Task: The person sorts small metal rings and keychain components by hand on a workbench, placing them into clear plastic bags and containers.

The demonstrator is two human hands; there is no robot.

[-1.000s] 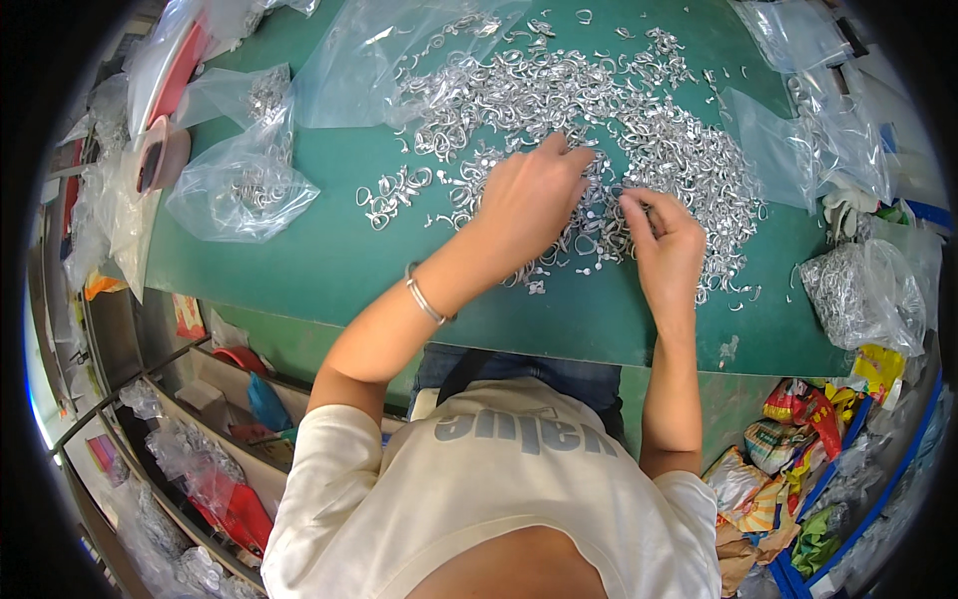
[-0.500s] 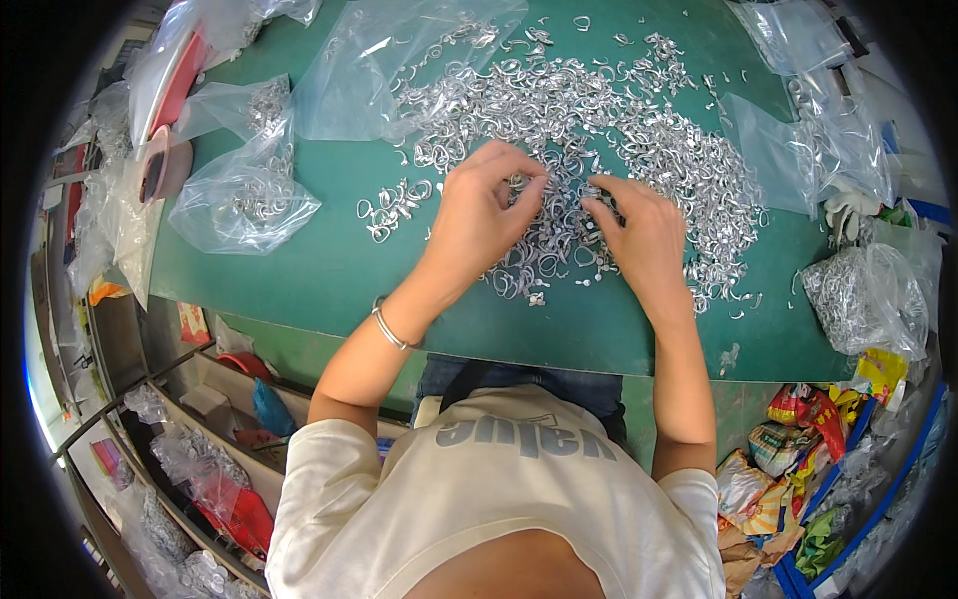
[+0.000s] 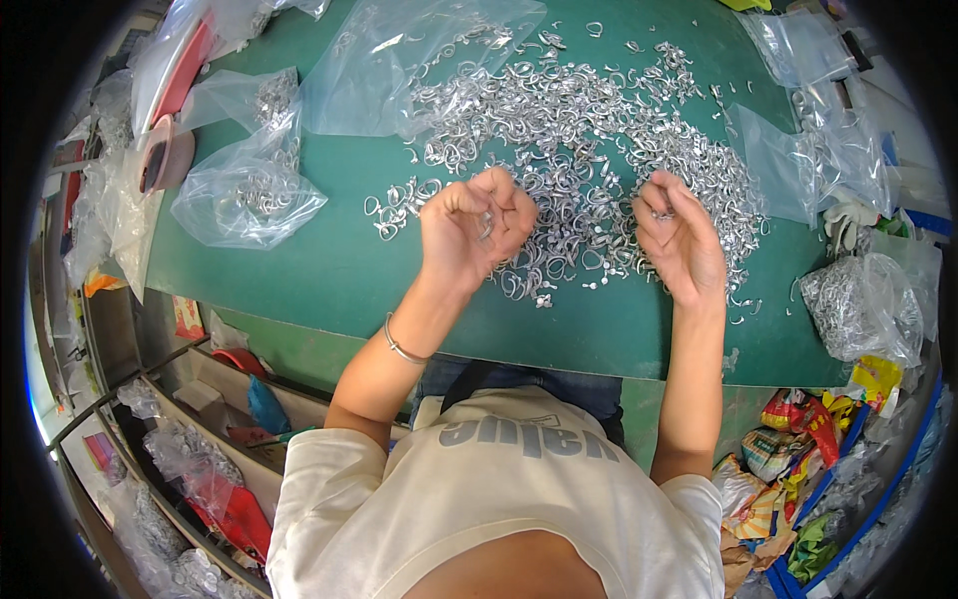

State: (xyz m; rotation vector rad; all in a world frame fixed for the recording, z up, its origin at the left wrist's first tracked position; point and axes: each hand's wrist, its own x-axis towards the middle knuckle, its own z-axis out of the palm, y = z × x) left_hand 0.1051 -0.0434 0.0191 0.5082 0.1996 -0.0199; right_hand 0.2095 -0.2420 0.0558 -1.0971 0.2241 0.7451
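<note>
"Where are the rings [image 3: 544, 110]?"

"Heaped on the tabletop [image 3: 309, 280], from its middle toward the far edge."

"And the left hand [image 3: 469, 225]?"

"Curled around a ring [image 3: 486, 226], between the heap and the near edge."

"The right hand [image 3: 687, 245]?"

"Over the heap's right side, fingers bent on a silver piece [image 3: 661, 214]; how firmly, one cannot tell."

"Toward the left edge?"

"A clear bag [image 3: 249, 215]."

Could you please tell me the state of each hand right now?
Left hand: curled closed, holding a silvery metal piece.
Right hand: loosely closed, holding a small silvery piece.
</note>
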